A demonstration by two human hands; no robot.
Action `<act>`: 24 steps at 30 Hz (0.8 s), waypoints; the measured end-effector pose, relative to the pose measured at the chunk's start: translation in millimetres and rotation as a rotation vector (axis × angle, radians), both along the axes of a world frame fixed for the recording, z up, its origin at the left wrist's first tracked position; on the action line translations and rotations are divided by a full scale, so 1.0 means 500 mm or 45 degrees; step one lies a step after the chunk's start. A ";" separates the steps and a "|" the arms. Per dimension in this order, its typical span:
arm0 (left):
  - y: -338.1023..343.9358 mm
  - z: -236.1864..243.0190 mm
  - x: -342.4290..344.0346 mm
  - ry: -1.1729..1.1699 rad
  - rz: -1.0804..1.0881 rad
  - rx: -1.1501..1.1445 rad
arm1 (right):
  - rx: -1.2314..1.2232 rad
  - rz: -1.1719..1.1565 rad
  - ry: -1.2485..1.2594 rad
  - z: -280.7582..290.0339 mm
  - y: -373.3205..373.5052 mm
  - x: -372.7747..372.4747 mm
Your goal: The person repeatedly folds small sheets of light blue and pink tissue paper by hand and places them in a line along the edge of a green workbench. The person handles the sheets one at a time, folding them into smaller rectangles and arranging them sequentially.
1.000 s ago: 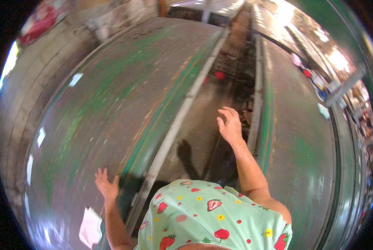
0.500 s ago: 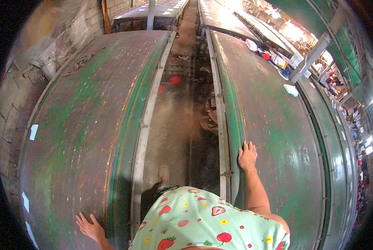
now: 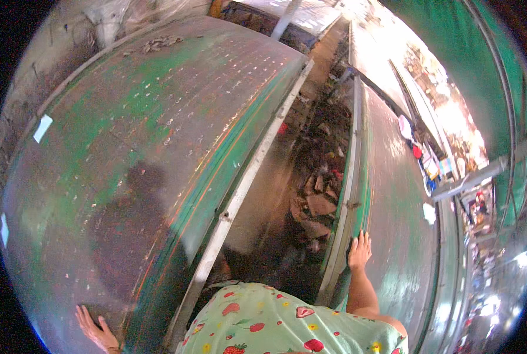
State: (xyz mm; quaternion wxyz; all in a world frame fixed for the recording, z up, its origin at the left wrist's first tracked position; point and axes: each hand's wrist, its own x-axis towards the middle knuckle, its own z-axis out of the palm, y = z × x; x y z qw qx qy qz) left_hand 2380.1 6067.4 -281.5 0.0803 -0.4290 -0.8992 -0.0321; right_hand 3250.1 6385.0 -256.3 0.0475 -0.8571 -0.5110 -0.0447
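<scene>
On either side of me runs a long, worn table with a brown and green stained top. My left hand (image 3: 96,330) rests on the left table (image 3: 107,218), palm down, its fingers spread and holding nothing. Farther forward, my right hand (image 3: 360,250) lies on the near edge of the right table (image 3: 396,212), beside the green strip with thin orange lines. Its fingers are stretched out and nothing is in them. A similar green strip (image 3: 216,159) with orange and yellow lines borders the left table.
Between the tables is a narrow aisle (image 3: 263,200) with cardboard scraps (image 3: 319,203) on its floor. Pale metal rails (image 3: 234,203) edge both tables. White pieces (image 3: 42,128) lie at the left table's far side. A grey post (image 3: 470,179) and a small cloth (image 3: 429,213) stand out at right.
The view has turned, so the tables and aisle now slant to the right. Both hands stay flat on the tables, and a dark shadow now falls across the left table.
</scene>
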 end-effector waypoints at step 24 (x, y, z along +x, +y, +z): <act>0.789 -0.035 0.228 0.264 -0.071 0.019 | 0.132 -0.277 -0.090 0.017 0.535 0.354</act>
